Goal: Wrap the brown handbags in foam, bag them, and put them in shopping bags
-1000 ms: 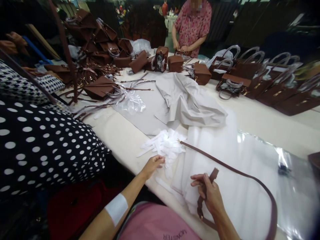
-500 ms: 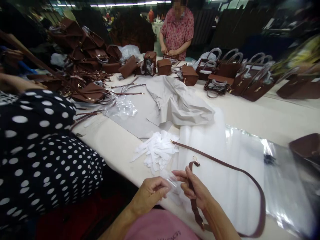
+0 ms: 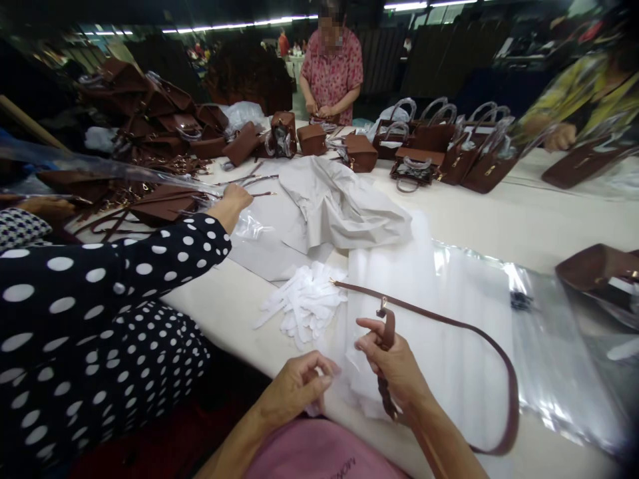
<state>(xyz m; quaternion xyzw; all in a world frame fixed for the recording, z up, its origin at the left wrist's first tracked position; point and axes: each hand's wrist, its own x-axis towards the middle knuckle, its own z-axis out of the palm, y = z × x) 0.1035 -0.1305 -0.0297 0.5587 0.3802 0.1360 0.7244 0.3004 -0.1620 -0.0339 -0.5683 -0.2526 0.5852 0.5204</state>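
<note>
Right hand (image 3: 399,369) curls round a long, flat, brown leather-look strap (image 3: 464,324), presumably for control; its slack loops over white foam-like sheets (image 3: 439,366) on the cream bench (image 3: 219,313). Left hand (image 3: 294,386) has fingers curled (can't tell on what), near loose white strips (image 3: 304,303), likely for easy reach.

strap (image 3: 512,399): leather-look, smooth | clasp (image 3: 383,305): shiny metal | white strips (image 3: 304,301): matt, paper- or cloth-like | clear sheeting (image 3: 552,362): glossy plastic | grey sheet (image 3: 344,206): matt, creased
</note>
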